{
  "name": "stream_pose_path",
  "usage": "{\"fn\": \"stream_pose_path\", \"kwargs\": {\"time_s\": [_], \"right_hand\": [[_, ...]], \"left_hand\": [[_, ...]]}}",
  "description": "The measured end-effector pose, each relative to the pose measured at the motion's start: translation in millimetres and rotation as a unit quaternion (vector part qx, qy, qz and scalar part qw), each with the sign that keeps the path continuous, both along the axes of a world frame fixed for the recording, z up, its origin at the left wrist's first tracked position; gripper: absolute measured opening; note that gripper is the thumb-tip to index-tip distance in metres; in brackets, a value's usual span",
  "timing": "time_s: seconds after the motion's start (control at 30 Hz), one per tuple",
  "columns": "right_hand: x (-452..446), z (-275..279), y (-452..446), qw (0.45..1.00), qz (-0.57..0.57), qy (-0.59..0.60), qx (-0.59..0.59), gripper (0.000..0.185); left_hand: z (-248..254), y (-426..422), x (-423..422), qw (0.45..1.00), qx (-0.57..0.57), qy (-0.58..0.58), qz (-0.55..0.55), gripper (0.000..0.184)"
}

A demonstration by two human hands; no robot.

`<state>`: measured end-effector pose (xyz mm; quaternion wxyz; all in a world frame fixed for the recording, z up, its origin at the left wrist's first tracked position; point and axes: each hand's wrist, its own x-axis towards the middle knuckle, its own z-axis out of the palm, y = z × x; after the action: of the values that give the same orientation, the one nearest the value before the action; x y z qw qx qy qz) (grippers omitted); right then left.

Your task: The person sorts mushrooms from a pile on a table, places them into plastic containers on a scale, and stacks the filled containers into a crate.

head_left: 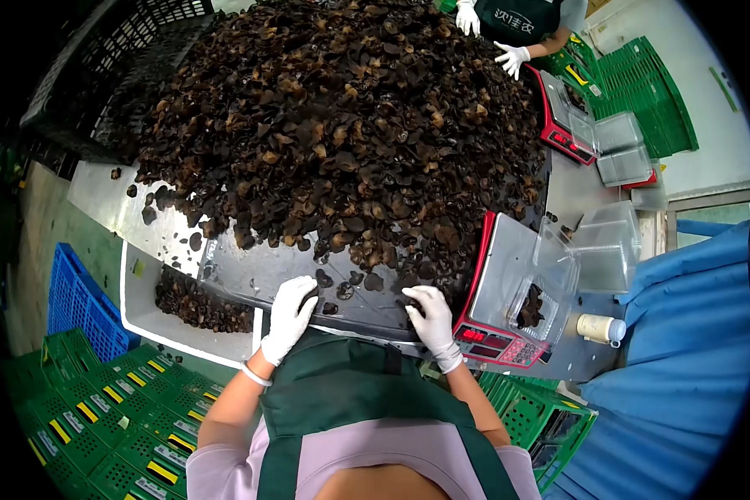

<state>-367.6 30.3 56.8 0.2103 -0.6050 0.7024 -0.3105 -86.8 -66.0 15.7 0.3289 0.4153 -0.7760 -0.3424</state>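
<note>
A large heap of dark brown wood ear mushrooms (350, 142) covers the table, with a few loose pieces on the grey tray surface (258, 271) at its near edge. My left hand (290, 317), in a white glove, is at that near edge, fingers curled and thumb bent toward them around a small dark piece of mushroom. To the right, my gloved right hand (432, 323) is closed on a dark wood ear mushroom (410, 303). Beside it stands a red scale (500, 342) with a clear plastic box (550, 321) on it, holding some mushroom.
A white bin (137, 292) with mushrooms stands left, near green crates (108, 417) and a blue crate (83, 292). Clear boxes (608, 242) and a white bottle (600, 328) stand right. A co-worker's gloved hand (512, 58) is near another red scale (567, 137).
</note>
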Motion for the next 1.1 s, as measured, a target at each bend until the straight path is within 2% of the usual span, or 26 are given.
{"fn": "stream_pose_path", "kwargs": {"time_s": [0.1,0.17,0.23,0.3,0.33,0.47,0.53,0.6,0.67,0.73,0.8,0.87,0.9,0.93,1.03,1.1], "right_hand": [[-7,11,-18,0.998,-0.027,0.050,-0.036,0.036],[-9,11,-32,0.996,-0.028,0.064,-0.047,0.041],[-5,3,-45,0.990,-0.006,0.115,-0.087,0.048],[9,-1,-48,0.988,0.020,0.146,-0.034,0.056],[15,-9,-45,0.983,0.040,0.182,-0.002,0.057],[25,-22,-14,0.987,0.096,0.125,0.007,0.056],[26,-26,-6,0.986,0.106,0.128,-0.001,0.058],[30,-18,-6,0.992,0.080,0.082,0.060,0.061],[37,-12,-22,0.988,0.093,0.104,0.070,0.061],[56,-6,-42,0.975,0.080,0.207,0.028,0.065],[69,-2,-59,0.953,0.081,0.279,0.091,0.066],[69,-13,-59,0.960,0.072,0.262,0.063,0.068],[62,-25,-55,0.962,0.085,0.257,0.029,0.070],[53,-34,-47,0.963,0.100,0.252,-0.005,0.073],[38,-41,-37,0.979,0.101,0.171,-0.039,0.060],[39,-31,-40,0.993,0.062,0.085,-0.044,0.050]], "left_hand": [[0,2,3,0.999,-0.033,-0.022,-0.024,0.043],[6,4,7,0.995,-0.030,-0.063,-0.068,0.059],[14,7,9,0.992,-0.039,-0.098,-0.065,0.065],[15,11,12,0.985,-0.052,-0.152,-0.061,0.078],[14,13,14,0.985,-0.053,-0.153,-0.058,0.078],[13,20,21,0.990,-0.032,-0.134,-0.017,0.079],[12,21,21,0.992,-0.015,-0.126,-0.009,0.080],[9,20,13,0.994,-0.021,-0.109,-0.024,0.084],[4,14,1,0.995,-0.005,-0.089,-0.040,0.087],[17,6,-14,0.991,-0.011,-0.115,-0.061,0.089],[8,1,-19,0.991,-0.023,-0.115,-0.064,0.086],[-3,-3,-17,0.973,-0.080,-0.188,-0.111,0.079],[-4,-4,-15,0.976,-0.093,-0.161,-0.110,0.065],[-8,-5,-12,0.976,-0.096,-0.162,-0.109,0.065],[-12,-5,-9,0.976,-0.146,-0.113,-0.113,0.046],[-13,-14,-11,0.979,-0.127,-0.109,-0.114,0.045]]}}
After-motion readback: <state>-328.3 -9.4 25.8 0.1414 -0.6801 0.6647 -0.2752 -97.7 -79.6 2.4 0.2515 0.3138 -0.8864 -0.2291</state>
